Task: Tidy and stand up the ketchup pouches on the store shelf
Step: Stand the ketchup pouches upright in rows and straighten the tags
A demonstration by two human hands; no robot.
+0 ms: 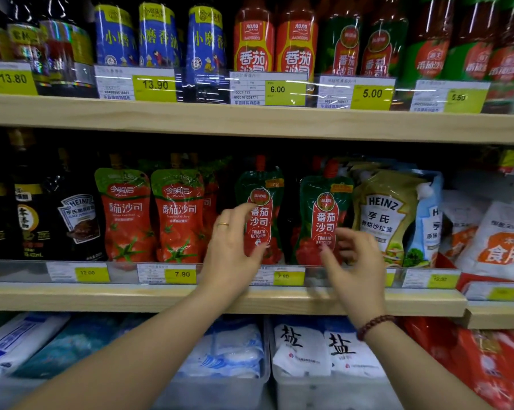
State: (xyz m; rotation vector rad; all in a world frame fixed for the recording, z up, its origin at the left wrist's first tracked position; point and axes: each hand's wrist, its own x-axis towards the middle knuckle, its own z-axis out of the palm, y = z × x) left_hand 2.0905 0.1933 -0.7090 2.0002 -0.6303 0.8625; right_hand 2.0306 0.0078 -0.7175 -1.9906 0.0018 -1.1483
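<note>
Two green-and-red ketchup pouches with red caps stand upright on the middle shelf [161, 297]. My left hand [235, 247] grips the left pouch [263, 190] by its left side and lower front. The right pouch [323, 202] stands beside it, and my right hand [356, 255] hovers at its lower right with fingers spread, fingertips touching or just off its front. Two red ketchup pouches with green tops [125, 214] [180, 214] stand upright further left.
Heinz salad dressing pouches [386, 214] stand right of the ketchup, dark sauce bottles [75, 220] to the left. Price tags line the shelf front. Bottles [255, 39] fill the upper shelf. Bins of salt bags [323, 350] sit below.
</note>
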